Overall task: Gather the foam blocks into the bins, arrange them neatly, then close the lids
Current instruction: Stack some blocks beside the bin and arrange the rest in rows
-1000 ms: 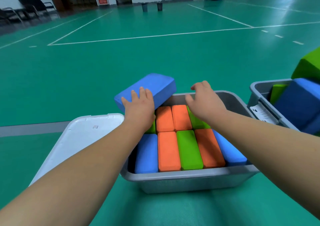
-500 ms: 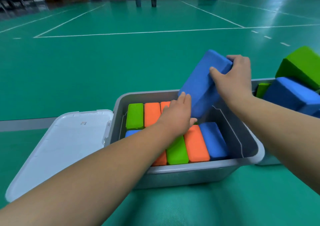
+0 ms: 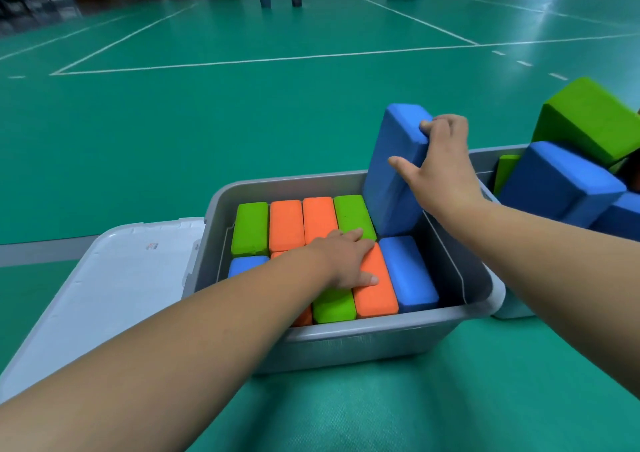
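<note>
I saw the right hand gripping the upright blue block, fingers curled over its top edge. Its lower end stood in the far right corner of the grey bin, between a green block and the bin wall. The left hand lay flat and relaxed on the packed blocks, thumb on an orange block. A second blue block filled the near right slot. The white lid lay open at left. At right, another bin was heaped with loose blocks on the green floor.
</note>
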